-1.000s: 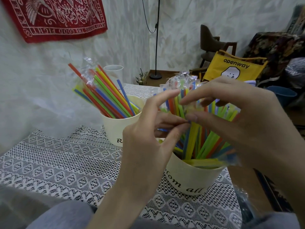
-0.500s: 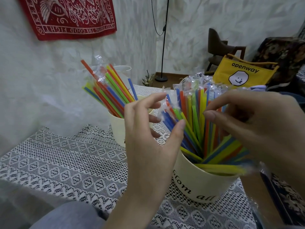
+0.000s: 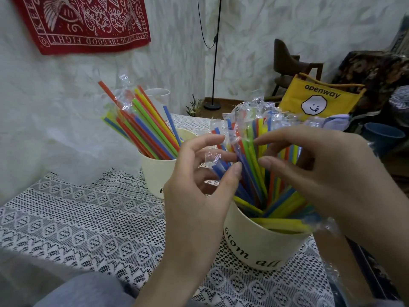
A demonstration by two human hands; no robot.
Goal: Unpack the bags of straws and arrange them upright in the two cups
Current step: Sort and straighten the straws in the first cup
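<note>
Two cream paper cups stand on the lace tablecloth (image 3: 88,218). The far cup (image 3: 155,173) holds coloured straws (image 3: 146,122) leaning left, some in clear wrappers. In the near cup (image 3: 254,247), wrapped straws (image 3: 254,134) stand roughly upright, and a few lie slanted low across its rim. My left hand (image 3: 194,207) reaches in from the left, its thumb and fingers pinching a few blue wrapped straws. From the right, my right hand (image 3: 332,173) touches the bundle with index tip and thumb, fingers spread and relaxed.
A white cup (image 3: 159,94) stands behind the far cup, by the wall. Clear plastic wrap (image 3: 332,273) lies at the table's right edge. Beyond the table are a yellow bag (image 3: 316,100), a blue bucket (image 3: 382,136), a lamp stand (image 3: 212,105) and a chair (image 3: 287,63).
My hands have parted from a tight joint grip on the bundle and dropped lower. The straws in the near cup now stand more upright and spread.
</note>
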